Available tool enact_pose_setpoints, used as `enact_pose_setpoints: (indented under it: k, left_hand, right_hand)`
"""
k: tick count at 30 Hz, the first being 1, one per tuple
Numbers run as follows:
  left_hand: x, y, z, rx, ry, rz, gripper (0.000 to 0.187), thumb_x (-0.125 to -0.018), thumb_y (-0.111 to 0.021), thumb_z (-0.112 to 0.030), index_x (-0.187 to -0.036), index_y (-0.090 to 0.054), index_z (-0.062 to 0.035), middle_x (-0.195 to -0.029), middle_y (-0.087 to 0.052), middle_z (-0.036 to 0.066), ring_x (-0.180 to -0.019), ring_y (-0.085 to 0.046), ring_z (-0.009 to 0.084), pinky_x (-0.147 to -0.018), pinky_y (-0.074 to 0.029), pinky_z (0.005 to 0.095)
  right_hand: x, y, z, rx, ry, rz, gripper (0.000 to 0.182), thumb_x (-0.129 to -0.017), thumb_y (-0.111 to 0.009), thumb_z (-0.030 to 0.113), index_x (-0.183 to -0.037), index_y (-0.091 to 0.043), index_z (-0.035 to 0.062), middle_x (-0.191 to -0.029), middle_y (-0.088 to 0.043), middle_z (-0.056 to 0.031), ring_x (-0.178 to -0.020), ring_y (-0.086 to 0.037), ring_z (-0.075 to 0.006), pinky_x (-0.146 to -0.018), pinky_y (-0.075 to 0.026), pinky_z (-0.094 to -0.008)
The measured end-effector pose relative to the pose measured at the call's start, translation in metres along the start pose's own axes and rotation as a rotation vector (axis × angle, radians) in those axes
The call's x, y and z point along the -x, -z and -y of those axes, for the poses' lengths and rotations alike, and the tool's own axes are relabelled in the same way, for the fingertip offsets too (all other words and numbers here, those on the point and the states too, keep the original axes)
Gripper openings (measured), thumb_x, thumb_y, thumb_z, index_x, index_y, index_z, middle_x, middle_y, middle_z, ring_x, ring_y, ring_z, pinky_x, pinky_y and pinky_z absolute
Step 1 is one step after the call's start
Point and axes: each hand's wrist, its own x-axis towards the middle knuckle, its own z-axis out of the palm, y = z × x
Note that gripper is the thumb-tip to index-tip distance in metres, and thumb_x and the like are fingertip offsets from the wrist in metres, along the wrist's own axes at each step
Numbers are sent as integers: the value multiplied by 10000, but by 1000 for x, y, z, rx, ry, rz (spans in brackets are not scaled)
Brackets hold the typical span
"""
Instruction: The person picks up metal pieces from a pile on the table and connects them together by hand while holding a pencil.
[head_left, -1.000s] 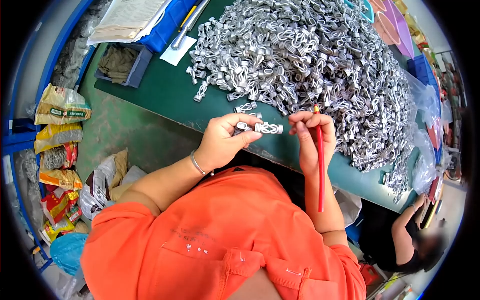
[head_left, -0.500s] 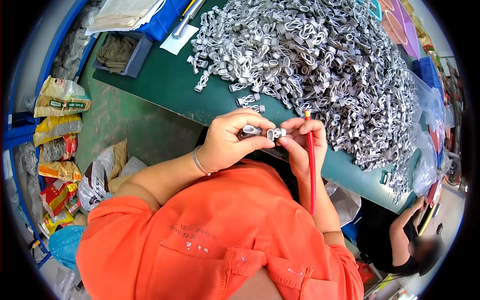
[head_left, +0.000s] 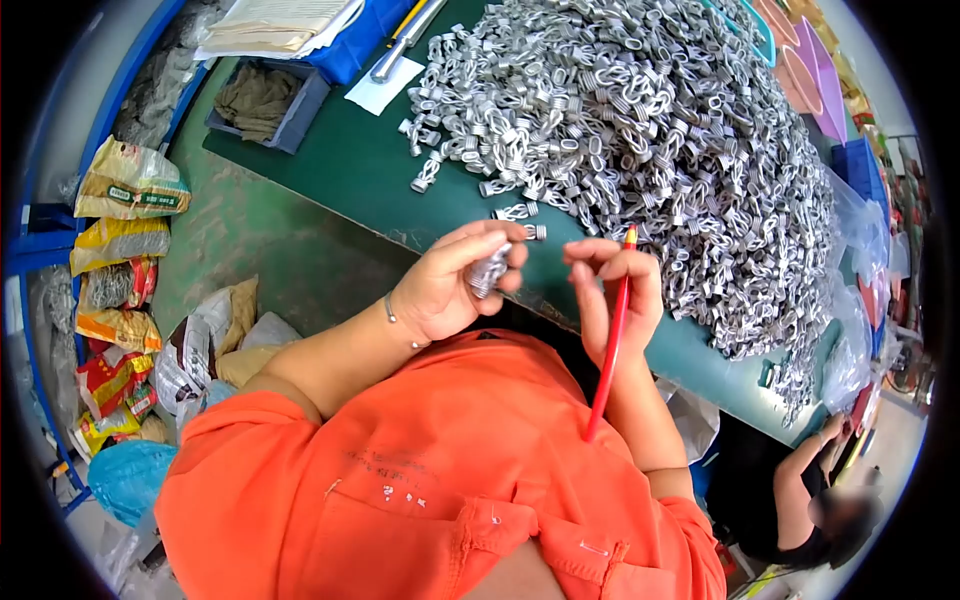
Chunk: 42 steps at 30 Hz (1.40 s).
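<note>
The left hand (head_left: 445, 285) is pinching a small grey metal fitting (head_left: 490, 270) between thumb and curled fingers, holding it just above the near edge of the green table (head_left: 350, 175). The fitting is looking like a short ribbed coil with looped ends, dull silver, though the fingers are covering much of it and its full shape is hard to make out. The right hand (head_left: 612, 290) is sitting just beside it, apart from the fitting, its fingers wrapping around a red pencil (head_left: 610, 340) whose tip is pointing up toward the table and whose shaft is running down along the forearm.

Beyond the hands, a huge pile of the same grey fittings (head_left: 640, 130) is spreading over most of the table, with a few strays (head_left: 520, 212) lying loose near the edge by the left hand. At the far left of the table, a grey tray of brownish cloth (head_left: 262, 103) is sitting, next to a blue bin with papers (head_left: 290, 25) on it and a white slip (head_left: 385, 92).

Below the table, printed bags (head_left: 125, 190) are crowding the green floor. At lower right, another person (head_left: 810, 490) is sitting, partly cut off by the dark lens rim.
</note>
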Motion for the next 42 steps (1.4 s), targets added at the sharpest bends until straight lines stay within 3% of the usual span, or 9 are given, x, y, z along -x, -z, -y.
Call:
enact_pose_setpoints:
  k: [2, 5, 9, 13, 21, 23, 27, 36, 42]
  left_hand:
    - [-1, 18, -3, 109, -101, 242, 117, -870, -499, -134, -963, -537, -75, -813, -526, 40, -632, -501, 97, -406, -345, 169]
    - [4, 19, -9, -202, -241, 6, 63, -852, -536, -91, -911, -533, -68, -764, -519, 42, -558, -458, 75, -393, -313, 163]
    - [4, 12, -7, -469, -392, -109, 66, -818, -588, -71, -859, -551, -36, -726, -548, 41, -514, -460, 61, -380, -304, 161]
    - [5, 6, -4, -811, -452, -233, 134, -773, -660, -92, -819, -587, 10, -648, -561, 16, -465, -452, 41, -392, -334, 166]
    - [2, 2, 1, -898, -325, -91, 197, -740, -689, -68, -900, -614, 18, -760, -611, 31, -557, -519, 45, -479, -408, 167]
    - [1, 3, 4, -1078, -603, -101, 175, -725, -694, -41, -875, -618, 9, -764, -612, 17, -603, -524, 49, -538, -423, 177]
    - [3, 1, 4, -1056, -596, -111, 173, -707, -699, -17, -859, -619, 1, -774, -606, 17, -654, -530, 57, -591, -427, 185]
    - [6, -10, 1, -1114, -829, 124, 224, -650, -716, 44, -846, -616, 0, -778, -589, 68, -701, -553, 98, -614, -432, 210]
    - [6, -5, 3, -965, -749, 91, 185, -704, -671, 38, -877, -612, 11, -789, -588, 69, -668, -542, 94, -561, -426, 205]
  right_hand:
    - [-5, 0, -10, 170, -6, 0, 195, -760, -557, -105, -798, -426, 35, -843, -615, -127, -721, -581, -143, -655, -472, -258]
    - [-15, -6, -20, 498, 218, 99, 247, -676, -625, -83, -813, -459, 40, -830, -586, -126, -705, -548, -282, -628, -458, -320]
    - [-17, -12, -27, 676, 283, 183, 299, -641, -655, -87, -813, -448, 44, -814, -571, -124, -705, -547, -287, -618, -459, -324]
    - [-7, -10, -23, 142, 18, 48, 305, -688, -624, -138, -806, -414, 49, -818, -573, -104, -721, -562, -150, -619, -457, -244]
    - [-3, -1, -17, -143, 73, 76, 335, -706, -568, -176, -868, -378, 48, -907, -543, -139, -810, -571, -184, -701, -481, -261]
    - [-1, -1, -19, -134, 0, 48, 299, -741, -520, -176, -880, -372, 43, -921, -542, -143, -823, -573, -184, -705, -483, -254]
    - [0, -2, -12, -309, -308, -20, 191, -824, -476, -96, -903, -368, 40, -938, -546, -149, -746, -565, -136, -612, -474, -217]
    - [11, -2, -20, -729, -326, 81, 301, -769, -555, -117, -923, -374, 67, -908, -534, -131, -819, -564, -184, -687, -494, -259]
    - [11, -3, -7, -461, -86, -13, 406, -700, -594, -174, -928, -363, 71, -967, -505, -150, -881, -560, -215, -732, -495, -292]
